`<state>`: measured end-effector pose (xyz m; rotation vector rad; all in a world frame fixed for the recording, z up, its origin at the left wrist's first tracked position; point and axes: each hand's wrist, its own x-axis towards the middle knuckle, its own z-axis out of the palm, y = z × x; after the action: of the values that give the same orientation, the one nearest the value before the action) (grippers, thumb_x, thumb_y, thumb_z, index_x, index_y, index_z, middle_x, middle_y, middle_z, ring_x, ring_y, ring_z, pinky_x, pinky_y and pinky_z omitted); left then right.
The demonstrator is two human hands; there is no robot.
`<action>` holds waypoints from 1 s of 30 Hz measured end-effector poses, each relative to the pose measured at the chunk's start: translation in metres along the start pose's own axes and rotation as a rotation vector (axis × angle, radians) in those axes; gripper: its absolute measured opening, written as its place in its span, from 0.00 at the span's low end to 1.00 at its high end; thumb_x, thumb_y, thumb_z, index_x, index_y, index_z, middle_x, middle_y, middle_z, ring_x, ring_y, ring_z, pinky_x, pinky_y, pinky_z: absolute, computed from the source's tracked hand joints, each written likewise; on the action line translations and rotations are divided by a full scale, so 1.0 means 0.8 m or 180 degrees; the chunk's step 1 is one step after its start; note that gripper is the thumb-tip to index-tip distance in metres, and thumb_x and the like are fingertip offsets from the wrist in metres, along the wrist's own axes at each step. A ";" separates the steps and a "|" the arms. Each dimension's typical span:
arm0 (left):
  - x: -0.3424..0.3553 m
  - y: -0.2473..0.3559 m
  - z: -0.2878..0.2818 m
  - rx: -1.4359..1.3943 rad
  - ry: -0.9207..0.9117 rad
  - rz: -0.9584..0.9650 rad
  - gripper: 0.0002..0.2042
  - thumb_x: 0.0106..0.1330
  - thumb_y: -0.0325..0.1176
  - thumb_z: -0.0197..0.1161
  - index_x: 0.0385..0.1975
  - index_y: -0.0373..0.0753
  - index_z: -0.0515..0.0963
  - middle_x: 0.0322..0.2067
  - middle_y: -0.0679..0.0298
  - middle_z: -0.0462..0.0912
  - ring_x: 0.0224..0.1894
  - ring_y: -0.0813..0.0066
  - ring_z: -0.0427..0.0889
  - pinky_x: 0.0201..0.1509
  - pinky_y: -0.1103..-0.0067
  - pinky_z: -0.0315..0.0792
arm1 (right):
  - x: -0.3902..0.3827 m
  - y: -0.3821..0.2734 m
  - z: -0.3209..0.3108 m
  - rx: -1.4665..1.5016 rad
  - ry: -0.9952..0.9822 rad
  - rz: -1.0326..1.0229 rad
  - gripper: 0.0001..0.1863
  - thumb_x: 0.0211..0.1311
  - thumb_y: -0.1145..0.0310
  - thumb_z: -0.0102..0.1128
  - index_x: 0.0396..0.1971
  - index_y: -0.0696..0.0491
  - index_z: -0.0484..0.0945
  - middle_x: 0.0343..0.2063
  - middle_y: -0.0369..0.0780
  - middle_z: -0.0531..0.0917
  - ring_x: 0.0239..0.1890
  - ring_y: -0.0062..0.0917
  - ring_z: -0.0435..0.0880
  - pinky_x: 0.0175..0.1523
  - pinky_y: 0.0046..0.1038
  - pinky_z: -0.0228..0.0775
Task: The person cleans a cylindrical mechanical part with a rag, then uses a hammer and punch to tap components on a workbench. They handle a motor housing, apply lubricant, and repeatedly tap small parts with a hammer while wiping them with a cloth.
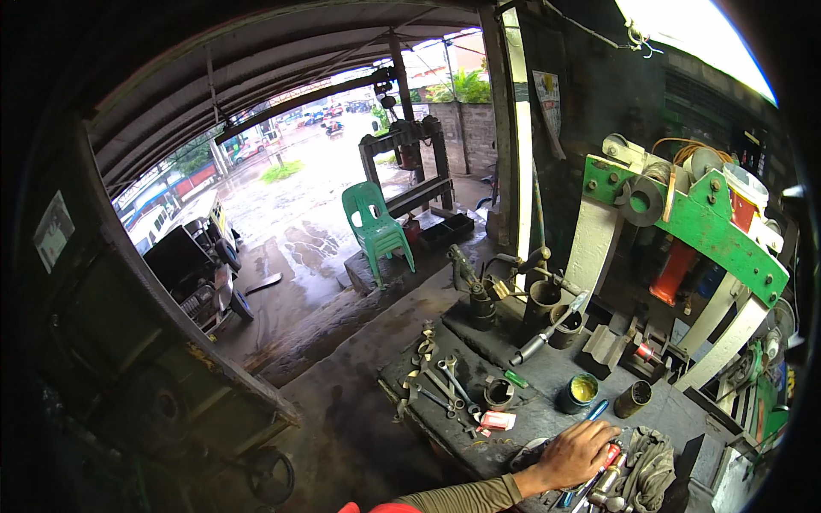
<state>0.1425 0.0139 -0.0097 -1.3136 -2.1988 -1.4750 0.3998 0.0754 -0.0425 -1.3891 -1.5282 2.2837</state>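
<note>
My left hand [572, 455] reaches in from the lower edge in an olive sleeve, back upward, over a cluster of tools on the bench. Its fingers curl down and together beside a red-handled tool [611, 454]; whatever is under them stays hidden. A hammer [605, 489] with a metal head and a crumpled grey rag [651, 468] lie just right of the hand. Beyond the fingers are a blue-handled tool [598, 410], an open tin of yellow grease [583, 390] and a dark metal cylinder [634, 398]. My right hand is out of the picture.
Several wrenches [453, 386], a red-and-white small box [497, 421] and a green-handled tool [515, 378] lie on the dark bench [547, 363]. A bottle jack [481, 306] stands behind them. A green-and-white press frame [718, 224] rises at right; green stacked chairs [375, 224] stand beyond.
</note>
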 end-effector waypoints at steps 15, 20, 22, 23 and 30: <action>0.002 -0.001 0.001 0.0023 -0.0164 -0.0028 0.19 0.66 0.31 0.66 0.56 0.37 0.79 0.47 0.53 0.84 0.47 0.54 0.84 0.54 0.65 0.78 | 0.013 0.011 -0.010 -0.0093 0.0009 0.0277 0.11 0.70 0.70 0.64 0.37 0.52 0.68 0.13 0.37 0.71 0.09 0.25 0.66 0.15 0.30 0.58; 0.002 0.000 -0.001 0.0050 -0.0108 0.0059 0.18 0.65 0.31 0.66 0.55 0.37 0.79 0.45 0.54 0.85 0.45 0.55 0.84 0.52 0.65 0.78 | 0.009 0.009 -0.002 -0.0072 0.0089 0.0322 0.10 0.70 0.69 0.64 0.34 0.52 0.70 0.13 0.37 0.71 0.10 0.25 0.66 0.16 0.30 0.58; 0.003 0.000 -0.001 0.0072 -0.0143 0.0051 0.18 0.65 0.31 0.66 0.54 0.37 0.80 0.44 0.55 0.85 0.44 0.55 0.84 0.51 0.65 0.78 | 0.005 0.006 0.003 -0.0060 0.0131 0.0301 0.11 0.69 0.68 0.65 0.32 0.51 0.70 0.13 0.37 0.72 0.10 0.25 0.66 0.16 0.29 0.58; 0.003 0.000 -0.001 0.0088 -0.0148 0.0049 0.17 0.65 0.32 0.66 0.54 0.37 0.80 0.44 0.55 0.85 0.44 0.56 0.84 0.51 0.66 0.78 | 0.003 0.004 0.005 -0.0043 0.0155 0.0266 0.11 0.69 0.68 0.65 0.30 0.51 0.71 0.13 0.37 0.72 0.10 0.24 0.66 0.16 0.29 0.58; 0.003 0.001 -0.002 0.0146 -0.0149 0.0093 0.17 0.65 0.33 0.67 0.53 0.37 0.81 0.42 0.56 0.85 0.42 0.57 0.85 0.49 0.66 0.78 | -0.013 -0.011 0.014 -0.0045 0.0205 0.0188 0.14 0.69 0.69 0.65 0.24 0.51 0.70 0.12 0.35 0.71 0.10 0.23 0.67 0.15 0.29 0.57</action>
<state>0.1411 0.0140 -0.0067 -1.3732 -2.2184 -1.3888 0.3943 0.0667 -0.0284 -1.5155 -1.5073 2.2415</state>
